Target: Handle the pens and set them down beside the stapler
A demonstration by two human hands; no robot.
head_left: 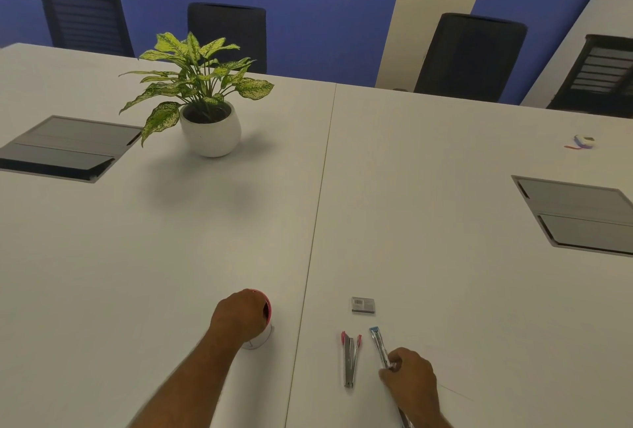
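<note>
My left hand (239,316) grips a white cup with a pink rim (263,331) from above; the cup stands on the white table (171,256) near its front edge. My right hand (411,379) pinches the near end of a blue-tipped stapler (378,345) that lies on the table. A pink-tipped stapler (350,357) lies opened out just left of it, untouched. A small grey box of staples (363,304) sits a little farther back.
A potted plant in a white pot (210,128) stands at the back left. Two grey cable hatches (65,148) (579,215) are set into the table. A small object with a red-blue strap (584,141) lies far right. Black chairs (469,54) line the far side.
</note>
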